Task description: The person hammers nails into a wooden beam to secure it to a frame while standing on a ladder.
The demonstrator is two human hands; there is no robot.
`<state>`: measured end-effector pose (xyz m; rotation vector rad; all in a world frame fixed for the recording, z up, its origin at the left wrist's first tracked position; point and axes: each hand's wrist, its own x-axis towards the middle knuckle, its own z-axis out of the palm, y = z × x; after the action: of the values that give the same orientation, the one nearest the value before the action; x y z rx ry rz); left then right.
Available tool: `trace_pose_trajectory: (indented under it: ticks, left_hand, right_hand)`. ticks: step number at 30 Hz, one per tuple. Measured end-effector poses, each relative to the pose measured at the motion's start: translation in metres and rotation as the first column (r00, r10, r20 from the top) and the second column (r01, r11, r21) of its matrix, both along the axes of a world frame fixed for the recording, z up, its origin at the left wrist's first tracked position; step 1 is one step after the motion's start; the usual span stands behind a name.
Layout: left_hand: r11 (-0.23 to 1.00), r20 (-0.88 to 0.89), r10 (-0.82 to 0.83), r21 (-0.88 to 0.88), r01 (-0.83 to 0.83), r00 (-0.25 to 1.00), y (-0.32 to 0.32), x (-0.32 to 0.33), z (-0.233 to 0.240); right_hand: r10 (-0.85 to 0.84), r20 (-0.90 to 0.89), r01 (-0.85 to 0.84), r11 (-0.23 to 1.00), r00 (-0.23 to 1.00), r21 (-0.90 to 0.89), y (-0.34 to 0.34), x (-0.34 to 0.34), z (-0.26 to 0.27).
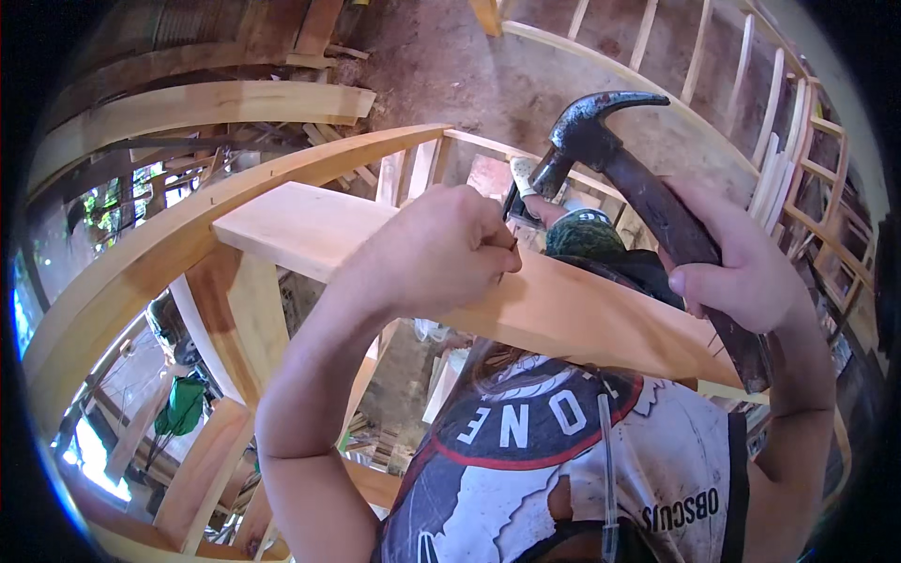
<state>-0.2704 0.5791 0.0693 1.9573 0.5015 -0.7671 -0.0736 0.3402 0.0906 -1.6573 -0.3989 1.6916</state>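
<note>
My left hand (457,250) is pressed to the top of a pale wooden board (591,302), pinching a thin dark nail (512,248) between thumb and fingers. A claw hammer (644,183) is in my right hand (739,260), gripped around its dark handle. Its claw points right and its striking face points down and left, above the board and to the right of my left hand. Thin nails (715,346) stick out near the board's right end. The board's left end meets a long curved-looking wooden rail (239,193).
An upright plank (239,317) stands below the rail. A slatted wooden frame (676,77) lies at the upper right, and a thick beam (232,102) at the upper left. Below the board show a leg with a white shoe (522,176) and scrap wood. Green cloth (180,406) hangs left.
</note>
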Motion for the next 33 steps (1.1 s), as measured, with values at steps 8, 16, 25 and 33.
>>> trace_pose_trajectory:
  ticks: [8, 16, 25, 33]
  left_hand:
    - [0.999, -0.021, -0.031, -0.028, 0.03, 0.999, 0.002, 0.0, -0.003]
    - [0.998, -0.028, -0.059, 0.017, 0.06, 0.998, 0.001, 0.003, 0.0]
    - [0.996, 0.013, -0.089, 0.026, 0.088, 0.996, 0.002, 0.001, -0.004]
    - [0.995, 0.041, -0.1, 0.032, 0.098, 0.994, 0.002, -0.001, -0.005]
  right_hand:
    - [0.074, -0.042, -0.074, 0.997, 0.996, 0.015, -0.001, 0.003, -0.006]
    - [0.101, -0.12, -0.098, 0.995, 0.988, 0.03, -0.001, 0.007, -0.002]
    - [0.017, -0.158, -0.011, 0.999, 0.987, 0.041, -0.008, 0.002, -0.001]
    - [-0.237, -0.039, 0.239, 0.968, 0.971, 0.07, -0.012, 0.001, -0.004]
